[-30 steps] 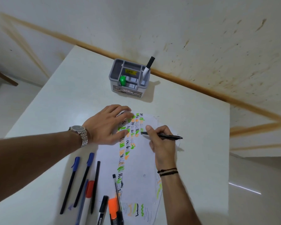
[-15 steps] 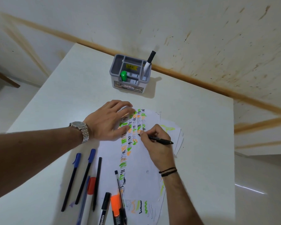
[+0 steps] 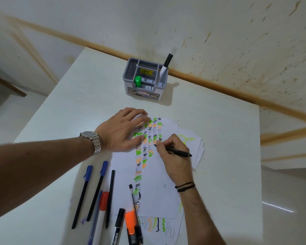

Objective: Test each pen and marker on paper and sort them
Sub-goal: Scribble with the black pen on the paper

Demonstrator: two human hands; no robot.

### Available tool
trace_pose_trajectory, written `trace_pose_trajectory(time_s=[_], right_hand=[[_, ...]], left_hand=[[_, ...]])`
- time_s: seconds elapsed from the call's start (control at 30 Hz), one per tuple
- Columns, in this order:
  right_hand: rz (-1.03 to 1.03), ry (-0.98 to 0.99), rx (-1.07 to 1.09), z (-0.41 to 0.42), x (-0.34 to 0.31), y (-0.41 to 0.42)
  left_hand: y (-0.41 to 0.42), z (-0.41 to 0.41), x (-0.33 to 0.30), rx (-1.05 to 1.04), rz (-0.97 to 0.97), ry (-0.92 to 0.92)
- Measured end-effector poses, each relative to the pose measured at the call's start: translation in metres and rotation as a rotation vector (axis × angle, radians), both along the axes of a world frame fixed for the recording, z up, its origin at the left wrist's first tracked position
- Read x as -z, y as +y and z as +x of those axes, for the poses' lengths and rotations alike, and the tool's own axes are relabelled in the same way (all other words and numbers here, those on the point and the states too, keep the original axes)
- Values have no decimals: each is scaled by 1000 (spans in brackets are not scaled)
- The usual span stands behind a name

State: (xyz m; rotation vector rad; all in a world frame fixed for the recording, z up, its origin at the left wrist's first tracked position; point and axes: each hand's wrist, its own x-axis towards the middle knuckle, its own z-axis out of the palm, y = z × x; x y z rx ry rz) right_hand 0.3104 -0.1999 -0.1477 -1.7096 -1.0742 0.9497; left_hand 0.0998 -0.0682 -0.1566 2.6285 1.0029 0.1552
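Right hand (image 3: 175, 156) fingers pinch the light, rigid pen (image 3: 177, 151) near its tip, best gripped there, while flat, spread left hand (image 3: 120, 131) fingers pin the thin paper (image 3: 159, 188).

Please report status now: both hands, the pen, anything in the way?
Left hand flat on paper. Right hand grips black pen, tip on paper. Nothing blocking.

Both my forearms bare, no sleeves showing. Silver metal link-bracelet wristwatch with round grey dial (image 3: 91, 138) on my left wrist. Two thin black cord bracelets (image 3: 185, 186) on my right wrist, side by side, one with a small knot.
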Motion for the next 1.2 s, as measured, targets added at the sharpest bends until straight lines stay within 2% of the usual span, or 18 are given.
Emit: trace_pose_trajectory(time_s=[0.17,0.3,0.43,0.6,0.67,0.83,0.97,1.2], right_hand=[[-9,-2,90,3,6,2],[-6,-22,-13,3,4,0],[14,-17,50,5,8,2],[4,-55,-13,4,5,0],[-3,8,70,5,2,4],[-91,415,211,10,-13,15],[-163,419,163,10,-16,16],[-120,355,45,0,-35,27]], left_hand=[[0,0,0,-1,1,-11],[0,0,0,-1,0,-10],[0,1,-1,0,-2,-15],[0,1,0,-1,2,-18],[1,0,0,-3,4,-18],[1,3,-1,-3,-10,-13],[0,0,-2,-5,1,-17],[1,0,-1,-1,9,8]])
